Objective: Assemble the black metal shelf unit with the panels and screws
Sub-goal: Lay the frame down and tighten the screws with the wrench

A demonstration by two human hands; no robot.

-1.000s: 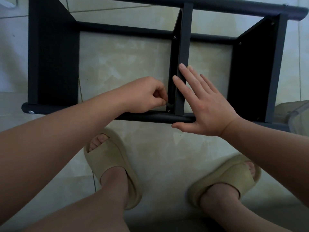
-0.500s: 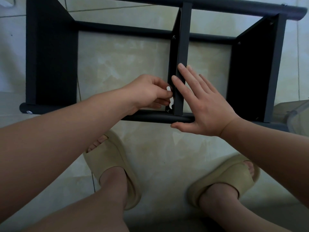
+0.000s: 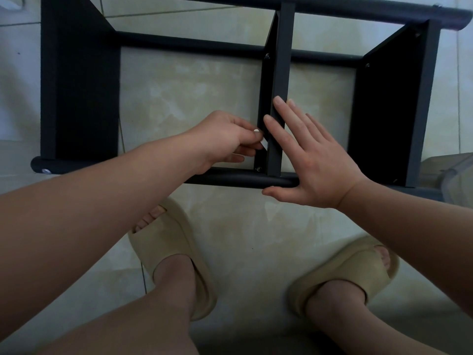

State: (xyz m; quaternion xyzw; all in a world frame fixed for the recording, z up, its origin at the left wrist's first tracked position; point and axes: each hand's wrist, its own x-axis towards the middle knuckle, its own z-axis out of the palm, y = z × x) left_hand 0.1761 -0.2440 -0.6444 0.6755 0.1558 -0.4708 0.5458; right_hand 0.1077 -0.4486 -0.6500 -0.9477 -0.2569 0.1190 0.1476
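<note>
The black metal shelf unit lies on its side on the tiled floor, with three panels between round tubes. My right hand lies flat and open against the middle panel, thumb under the near tube. My left hand pinches a small pale tool, likely a hex key, just left of that panel. A screw sits at the panel's lower corner, below the tool. Other screws show at the far tube.
My two feet in beige slippers stand on the floor just in front of the near tube. A clear plastic container sits at the right edge. A screw head caps the near tube's left end.
My left hand has lifted from the lower corner screw and drawn up a little, and the pale tool now shows in its fingers. My right hand has stayed pressed on the middle panel.
</note>
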